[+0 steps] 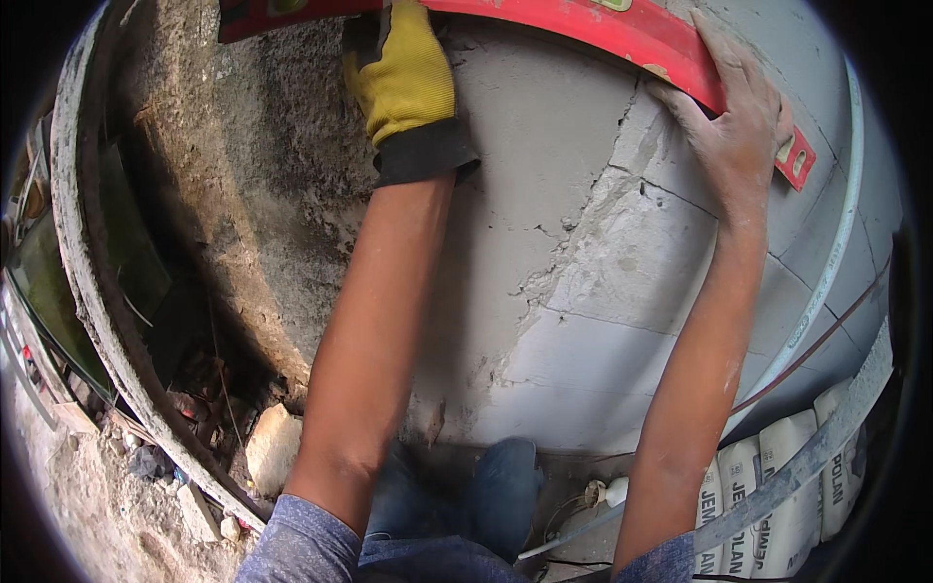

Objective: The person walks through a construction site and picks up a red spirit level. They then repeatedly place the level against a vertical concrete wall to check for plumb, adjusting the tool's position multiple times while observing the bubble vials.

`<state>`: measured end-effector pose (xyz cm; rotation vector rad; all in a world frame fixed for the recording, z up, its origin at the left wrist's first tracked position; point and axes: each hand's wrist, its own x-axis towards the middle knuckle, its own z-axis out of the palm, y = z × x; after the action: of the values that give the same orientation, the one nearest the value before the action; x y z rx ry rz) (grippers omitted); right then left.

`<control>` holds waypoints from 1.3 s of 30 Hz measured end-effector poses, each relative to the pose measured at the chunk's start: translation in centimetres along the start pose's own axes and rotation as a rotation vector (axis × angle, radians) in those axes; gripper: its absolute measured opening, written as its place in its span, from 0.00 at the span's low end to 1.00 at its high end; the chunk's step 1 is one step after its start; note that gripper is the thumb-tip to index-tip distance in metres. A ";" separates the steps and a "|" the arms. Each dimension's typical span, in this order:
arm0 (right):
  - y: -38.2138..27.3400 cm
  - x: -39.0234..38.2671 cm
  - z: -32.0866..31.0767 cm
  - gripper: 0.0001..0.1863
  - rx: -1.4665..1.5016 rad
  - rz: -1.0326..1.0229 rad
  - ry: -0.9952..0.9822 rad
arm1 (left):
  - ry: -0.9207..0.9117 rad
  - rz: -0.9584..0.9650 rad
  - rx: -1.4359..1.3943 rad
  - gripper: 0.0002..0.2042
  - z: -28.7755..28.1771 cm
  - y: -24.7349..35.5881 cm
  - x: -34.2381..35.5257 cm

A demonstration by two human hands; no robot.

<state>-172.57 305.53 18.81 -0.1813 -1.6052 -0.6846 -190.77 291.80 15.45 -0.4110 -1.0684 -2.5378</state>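
Note:
A long red spirit level lies across the wall at the top of the view, looking bent by the lens. My left hand, in a yellow glove with a black cuff, grips its edge left of the middle; the fingertips run out at the upper border. Near the level's right end my bare, dusty right hand holds it, thumb below and fingers over the face. Behind them, smooth grey plaster covers part of the wall. Pale blocks with cracked joints show beside its ragged edge.
To the left are a rough stained wall, a grey upright pole and rubble with a pale stone. At the right stand a light pipe, a slanting grey bar and several stacked sacks. A white fitting lies near my legs.

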 end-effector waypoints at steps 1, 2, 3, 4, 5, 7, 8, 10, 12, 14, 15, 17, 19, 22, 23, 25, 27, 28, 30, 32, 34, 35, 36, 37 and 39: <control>0.0 -0.1 -0.1 0.42 -0.023 0.018 -0.031 | -0.039 0.054 -0.085 0.24 0.2 -0.4 -0.1; 0.1 -0.2 -0.2 0.43 -0.046 0.037 -0.063 | -0.060 0.088 -0.139 0.24 0.4 -0.7 0.1; 0.2 -0.3 -0.2 0.42 0.009 -0.023 -0.034 | -0.079 0.116 -0.185 0.24 0.4 -0.9 0.2; 0.3 -0.4 -0.2 0.42 0.062 -0.085 0.000 | -0.091 0.141 -0.211 0.24 0.3 -0.8 0.4; 0.6 -0.3 0.3 0.41 0.112 -0.128 0.026 | -0.100 0.153 -0.234 0.24 0.3 -0.8 0.5; 1.9 -0.1 1.1 0.39 0.193 -0.199 0.066 | -0.132 0.164 -0.271 0.24 0.7 -1.3 0.2; 2.4 0.0 1.6 0.38 0.233 -0.226 0.081 | -0.138 0.166 -0.289 0.24 0.6 -1.5 0.0; 2.7 -0.4 1.8 0.37 0.165 -0.219 0.089 | -0.155 0.168 -0.308 0.24 0.5 -1.8 -0.2; 2.5 -0.7 1.7 0.36 0.167 -0.186 0.071 | -0.164 0.174 -0.325 0.24 0.5 -2.1 -0.1; 2.3 -0.6 1.6 0.35 0.248 -0.123 0.038 | -0.162 0.194 -0.331 0.24 0.3 -2.0 0.1; 2.3 -0.6 1.7 0.35 0.241 -0.117 0.038 | -0.162 0.201 -0.328 0.24 0.3 -2.0 0.1; 2.5 -0.8 1.8 0.35 0.223 -0.105 0.035 | -0.159 0.211 -0.329 0.24 0.4 -2.2 0.3; 2.1 -0.7 1.9 0.35 0.227 -0.115 0.051 | -0.160 0.216 -0.331 0.25 0.4 -2.4 0.5; 1.9 -0.7 2.0 0.35 0.215 -0.098 0.042 | -0.174 0.205 -0.341 0.25 0.2 -2.4 0.2; 2.0 -0.8 2.0 0.35 0.210 -0.087 0.034 | -0.178 0.202 -0.345 0.25 0.2 -2.4 0.1; 2.3 -1.0 1.9 0.35 0.187 -0.102 0.032 | -0.179 0.205 -0.347 0.25 -0.1 -2.4 0.0; 2.4 -1.0 2.3 0.35 0.185 -0.115 0.033 | -0.180 0.216 -0.345 0.25 -0.2 -2.3 0.1; 2.6 -0.9 2.0 0.35 0.171 -0.122 0.030 | -0.182 0.211 -0.352 0.25 0.0 -2.2 -0.1; 2.7 -0.7 1.4 0.35 0.199 -0.112 0.016 | -0.187 0.205 -0.367 0.25 0.1 -2.1 -0.4; 2.6 -0.9 1.7 0.35 0.264 -0.101 0.004 | -0.190 0.202 -0.367 0.25 0.1 -2.4 -0.5; 2.1 -0.5 1.8 0.35 0.281 -0.116 0.016 | -0.190 0.193 -0.379 0.25 0.1 -2.3 -0.7; 1.8 -0.6 1.9 0.35 0.244 -0.123 0.031 | -0.196 0.186 -0.374 0.25 0.4 -2.6 -0.9; 1.6 -0.7 2.2 0.35 0.207 -0.132 0.045 | -0.191 0.187 -0.359 0.25 0.2 -2.7 -1.1; 2.0 -0.6 1.8 0.37 0.221 -0.133 0.039 | -0.202 0.175 -0.369 0.25 0.6 -2.5 -1.9; 1.4 -1.0 2.2 0.39 0.051 -0.085 0.036 | -0.188 0.201 -0.336 0.25 0.1 -2.3 -1.7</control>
<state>-173.58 308.07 18.31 -0.0635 -1.6013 -0.7073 -190.24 293.76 13.42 -0.8165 -0.6182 -2.5324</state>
